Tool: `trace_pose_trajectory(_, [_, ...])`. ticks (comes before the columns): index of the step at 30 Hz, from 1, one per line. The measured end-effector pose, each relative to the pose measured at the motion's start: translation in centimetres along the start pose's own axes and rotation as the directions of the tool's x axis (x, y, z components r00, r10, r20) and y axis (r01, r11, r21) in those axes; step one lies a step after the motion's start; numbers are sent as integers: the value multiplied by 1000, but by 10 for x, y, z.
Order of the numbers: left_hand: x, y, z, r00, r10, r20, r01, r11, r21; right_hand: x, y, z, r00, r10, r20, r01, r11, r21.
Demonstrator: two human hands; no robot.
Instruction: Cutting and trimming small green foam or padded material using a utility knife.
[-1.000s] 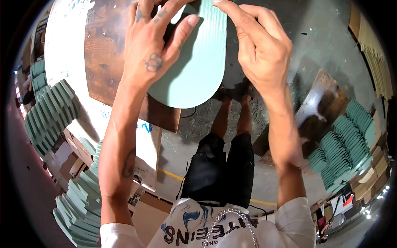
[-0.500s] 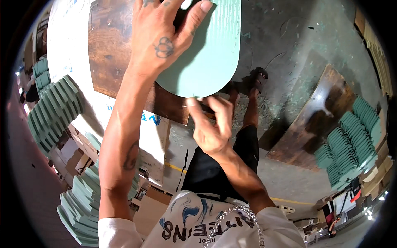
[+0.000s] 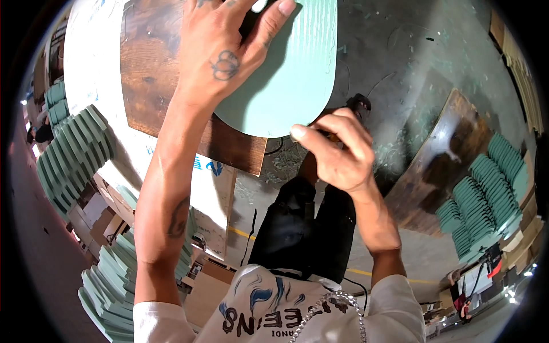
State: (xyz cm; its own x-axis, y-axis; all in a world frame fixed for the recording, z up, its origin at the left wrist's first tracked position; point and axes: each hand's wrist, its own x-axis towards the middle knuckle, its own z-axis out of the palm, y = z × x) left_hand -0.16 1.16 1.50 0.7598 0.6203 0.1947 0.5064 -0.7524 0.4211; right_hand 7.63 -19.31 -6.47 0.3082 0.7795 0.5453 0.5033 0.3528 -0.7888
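A pale green panel (image 3: 291, 86) with a rounded end and a ribbed upper face lies on a brown wooden board (image 3: 151, 74). My left hand (image 3: 220, 57) rests on the panel with thumb and fingers apart; its fingertips run out of the picture at the top. At the panel's rounded lower right edge is my right hand (image 3: 346, 151), its fingers curled and thumb pressed in. A small dark and yellowish bit shows between those fingers, too hidden to name.
A white tabletop (image 3: 91, 51) carries the board. Stacks of green panels stand at the left (image 3: 74, 154), lower left (image 3: 114, 286) and right (image 3: 480, 194). Another brown board (image 3: 440, 166) is at the right. Thin green shavings litter the grey floor (image 3: 394, 74).
My right hand has moved right and slightly up along the panel's rounded edge. The panel has shifted slightly right. My left hand stays nearly in place on it.
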Motion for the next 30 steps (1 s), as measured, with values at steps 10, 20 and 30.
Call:
trace_pose_trajectory(10, [3, -3, 1, 997, 79, -5, -79, 997, 21, 63, 59, -40, 997, 5, 81, -19, 985, 173])
trace_pose_trajectory(20, [5, 3, -3, 999, 42, 23, -43, 999, 16, 123, 122, -41, 988, 136, 74, -154, 915, 373])
trace_pose_trajectory(30, [7, 5, -7, 999, 12, 51, -16, 997, 69, 145, 77, -55, 988, 38, 147, -19, 992, -127])
